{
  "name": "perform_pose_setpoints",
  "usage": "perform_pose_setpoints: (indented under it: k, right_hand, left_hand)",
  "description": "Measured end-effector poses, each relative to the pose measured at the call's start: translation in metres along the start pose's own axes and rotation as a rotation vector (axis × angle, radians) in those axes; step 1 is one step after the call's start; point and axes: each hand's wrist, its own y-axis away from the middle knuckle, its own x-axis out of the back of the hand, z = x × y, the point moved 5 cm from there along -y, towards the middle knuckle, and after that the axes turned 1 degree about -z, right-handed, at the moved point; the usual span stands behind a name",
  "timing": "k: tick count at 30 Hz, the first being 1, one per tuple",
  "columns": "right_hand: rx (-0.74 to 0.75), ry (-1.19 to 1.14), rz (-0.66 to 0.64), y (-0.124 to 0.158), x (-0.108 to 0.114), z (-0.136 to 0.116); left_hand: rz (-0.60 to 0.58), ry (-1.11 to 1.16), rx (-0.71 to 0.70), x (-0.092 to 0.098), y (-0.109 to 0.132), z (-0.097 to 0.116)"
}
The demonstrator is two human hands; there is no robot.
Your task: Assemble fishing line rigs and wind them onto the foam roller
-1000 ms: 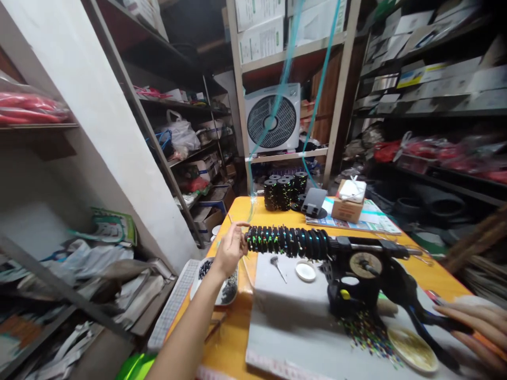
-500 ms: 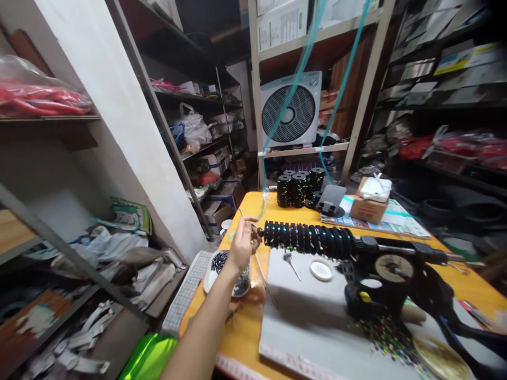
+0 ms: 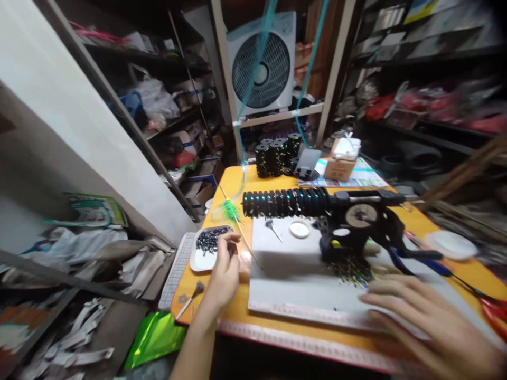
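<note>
Hovering at the right edge of a white rounded shallow tray (image 3: 204, 261), the left hand (image 3: 225, 269) has its fingers curled beside small glossy black pieces (image 3: 209, 240); whether they pinch any, I cannot tell. Far and right of those fingers, well apart from them, is a black ribbed cylinder with coloured specks (image 3: 285, 203), sticking out left from a black stand (image 3: 356, 227). With fingers extended and slightly parted, the right hand (image 3: 423, 311) is at a pale grey flat sheet (image 3: 293, 285), fingertips near multicoloured tiny beads (image 3: 350, 272)
</note>
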Motion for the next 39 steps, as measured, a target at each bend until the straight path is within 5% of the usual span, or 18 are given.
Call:
perform_pose_setpoints:
  k: [3,5,12,16,20,22,27,33,39]
  right_hand:
    - [0.009,-0.127,-0.214,-0.001,-0.022,-0.018]
    - [-0.037,-0.151,-0.227,-0.005,-0.031,-0.025]
    - [-0.092,0.003,-0.085,-0.022,-0.049,-0.015]
    - [-0.065,0.028,0.038,-0.046,-0.031,-0.011]
    - [0.011,0.095,0.249,-0.094,0.01,-0.016]
    - [0.017,0.177,0.241,-0.121,0.02,-0.013]
    - [0.087,0.194,0.134,-0.157,0.01,0.0]
    - [0.038,0.158,0.091,-0.16,0.01,-0.006]
    - [0.211,-0.032,-0.03,-0.169,0.023,-0.033]
  left_hand:
    - [-0.328,-0.329,-0.102,-0.024,0.037,-0.004]
    - [-0.486,-0.49,-0.158,-0.041,0.053,-0.012]
    - [-0.54,-0.695,-0.224,-0.063,0.053,-0.032]
    - [-0.417,-0.586,-0.285,-0.053,0.043,-0.013]
    - [0.034,-0.262,-0.336,-0.02,0.01,0.02]
    - [0.149,-0.138,-0.336,-0.009,-0.009,0.032]
    - [0.051,-0.051,-0.319,-0.011,-0.043,0.047]
    - [0.118,-0.006,-0.333,-0.01,-0.043,0.047]
    - [0.122,0.039,-0.34,-0.01,-0.043,0.047]
